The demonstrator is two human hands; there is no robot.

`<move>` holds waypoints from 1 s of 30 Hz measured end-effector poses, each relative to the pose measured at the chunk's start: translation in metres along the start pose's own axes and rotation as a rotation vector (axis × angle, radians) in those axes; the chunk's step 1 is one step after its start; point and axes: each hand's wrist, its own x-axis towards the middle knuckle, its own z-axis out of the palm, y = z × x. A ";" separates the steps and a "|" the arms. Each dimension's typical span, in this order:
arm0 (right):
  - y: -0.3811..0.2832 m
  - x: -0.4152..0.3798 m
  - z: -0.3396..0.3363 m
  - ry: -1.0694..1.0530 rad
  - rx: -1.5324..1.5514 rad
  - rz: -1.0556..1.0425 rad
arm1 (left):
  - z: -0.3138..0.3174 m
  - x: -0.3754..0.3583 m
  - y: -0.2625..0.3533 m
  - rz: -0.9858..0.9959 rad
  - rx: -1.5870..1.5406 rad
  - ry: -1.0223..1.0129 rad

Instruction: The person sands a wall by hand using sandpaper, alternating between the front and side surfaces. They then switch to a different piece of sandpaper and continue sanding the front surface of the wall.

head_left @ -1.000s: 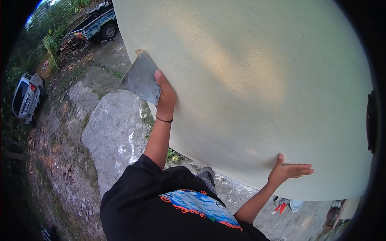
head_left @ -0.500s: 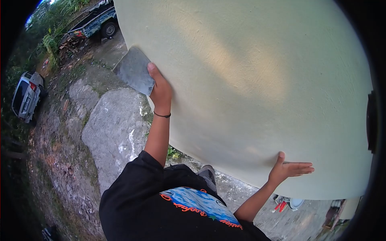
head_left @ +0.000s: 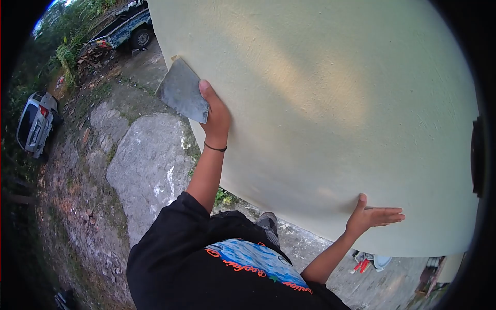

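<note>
A flat grey metal plate [head_left: 184, 92] is held in my left hand [head_left: 217, 116], with the thumb along its right edge. The plate stands at the left edge of the pale green wall [head_left: 310, 129], and a dark band circles my left wrist. Lower right, my right hand [head_left: 367, 216] is by the wall with its thumb raised and fingers stretched out to the right; it holds nothing.
Rough concrete and rocky ground [head_left: 147, 160] lie at the left. Beyond are a silver car [head_left: 37, 124] and a blue pickup [head_left: 124, 31]. Red-and-white items [head_left: 363, 265] and a pale basin [head_left: 381, 262] sit below the wall, lower right.
My left hand has moved slightly to the right with the plate, which has tilted a little. My right hand has hardly moved.
</note>
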 end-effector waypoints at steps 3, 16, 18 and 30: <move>-0.003 0.001 0.000 -0.001 0.004 0.003 | 0.019 -0.045 -0.001 0.606 0.394 -0.007; -0.003 0.001 -0.001 -0.018 0.011 0.016 | 0.004 -0.041 -0.033 0.477 0.277 0.043; -0.003 0.000 -0.001 -0.022 0.004 0.013 | 0.004 -0.093 -0.046 0.545 0.440 -0.210; -0.010 0.002 -0.003 -0.013 0.033 0.018 | -0.005 -0.060 -0.037 0.411 0.356 -0.001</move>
